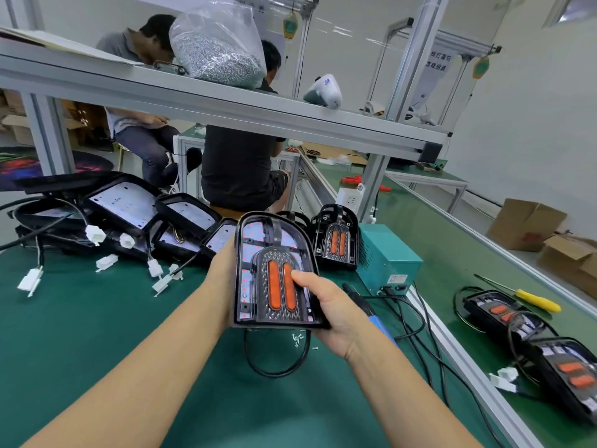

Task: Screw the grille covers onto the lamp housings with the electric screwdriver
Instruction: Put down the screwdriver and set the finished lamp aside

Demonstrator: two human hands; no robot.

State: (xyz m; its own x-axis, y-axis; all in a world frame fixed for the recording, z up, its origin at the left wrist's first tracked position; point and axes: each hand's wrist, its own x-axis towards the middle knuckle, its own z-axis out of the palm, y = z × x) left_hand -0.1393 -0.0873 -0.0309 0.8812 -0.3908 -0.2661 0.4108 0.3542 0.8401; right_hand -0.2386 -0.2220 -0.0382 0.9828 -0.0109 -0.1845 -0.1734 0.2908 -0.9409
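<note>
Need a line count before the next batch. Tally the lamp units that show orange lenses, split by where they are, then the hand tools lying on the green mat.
Held black lamp housing with orange lenses: 1
Standing beside the teal power box: 1
Lying at the mat's right edge: 2
Yellow-handled screwdriver: 1
Blue-handled electric screwdriver: 1
Total: 6
</note>
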